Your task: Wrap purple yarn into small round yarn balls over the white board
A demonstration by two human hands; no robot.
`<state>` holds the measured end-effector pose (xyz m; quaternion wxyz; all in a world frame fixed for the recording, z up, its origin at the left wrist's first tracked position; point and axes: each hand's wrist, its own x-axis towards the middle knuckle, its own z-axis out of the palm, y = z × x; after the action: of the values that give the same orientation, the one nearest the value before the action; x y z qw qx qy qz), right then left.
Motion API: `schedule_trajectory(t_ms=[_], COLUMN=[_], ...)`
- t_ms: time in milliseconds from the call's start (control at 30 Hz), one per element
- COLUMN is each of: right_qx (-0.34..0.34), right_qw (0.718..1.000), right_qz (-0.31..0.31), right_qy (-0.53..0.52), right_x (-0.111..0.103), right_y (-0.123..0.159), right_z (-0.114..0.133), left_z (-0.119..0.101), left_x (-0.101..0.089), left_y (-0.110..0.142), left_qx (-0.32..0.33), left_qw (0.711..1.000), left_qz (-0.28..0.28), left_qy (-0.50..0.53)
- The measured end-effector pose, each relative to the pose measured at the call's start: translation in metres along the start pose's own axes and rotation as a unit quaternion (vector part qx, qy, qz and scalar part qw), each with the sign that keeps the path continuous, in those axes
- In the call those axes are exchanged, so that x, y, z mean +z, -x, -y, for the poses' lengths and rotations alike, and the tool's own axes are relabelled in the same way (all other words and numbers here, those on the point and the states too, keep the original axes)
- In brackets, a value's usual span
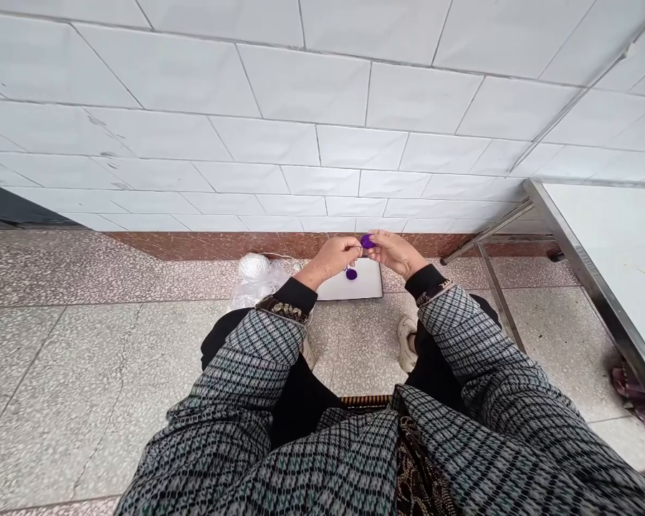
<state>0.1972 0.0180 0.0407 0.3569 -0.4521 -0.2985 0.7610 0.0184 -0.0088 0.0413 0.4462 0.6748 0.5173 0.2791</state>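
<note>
While the right hand [393,252] grips a round purple piece [366,242], the left hand [333,258], fingers closed, is just beside it. Another purple piece [351,274] appears below.

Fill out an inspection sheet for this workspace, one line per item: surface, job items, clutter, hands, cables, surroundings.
Surface: white panel with a dark edge, low beside the tiled wall.
Job items: held purple piece between the hands; round purple piece below it, resting or hanging, cannot tell.
Clutter: white yarn ball with clear plastic around it, left of the panel.
Left hand: fingers pinched beside the held purple piece; exact grip too small to tell.
Right hand: fingers closed on the held purple piece.
Cables: nothing seen.
Surroundings: speckled floor; metal-framed table at right, dark reddish bundle near its legs.
</note>
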Motion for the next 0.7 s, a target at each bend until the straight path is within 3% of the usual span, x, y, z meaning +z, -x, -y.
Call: schedule_trajectory(t_ms=[133,267,400,467,567,700], right_qx=[-0.016,0.001,0.021,0.021,0.021,0.014], right_qw=[0.997,0.963,0.920,0.937,0.980,0.999], right_qz=[0.070,0.139,0.093,0.048,-0.009,-0.019], right_qy=[0.029,0.230,0.380,0.346,0.197,0.040], right_x=[-0.006,-0.010,-0.008,-0.004,0.000,0.001], right_y=[0.005,0.013,0.012,0.009,0.003,-0.002], right_z=[0.008,0.010,0.002,-0.001,-0.002,-0.002], left_z=[0.007,0.008,0.003,0.001,0.000,0.001], left_x=[0.004,0.002,-0.001,-0.001,-0.001,0.000], left_y=[-0.003,-0.005,-0.004,-0.003,-0.002,0.001], left_qx=[-0.026,-0.032,-0.021,-0.018,-0.005,0.008], left_qw=[0.998,0.995,0.996,0.996,0.998,0.999], left_qz=[0.048,0.035,0.020,0.023,0.018,0.025], left_qy=[-0.015,-0.087,-0.089,-0.080,-0.062,-0.029])
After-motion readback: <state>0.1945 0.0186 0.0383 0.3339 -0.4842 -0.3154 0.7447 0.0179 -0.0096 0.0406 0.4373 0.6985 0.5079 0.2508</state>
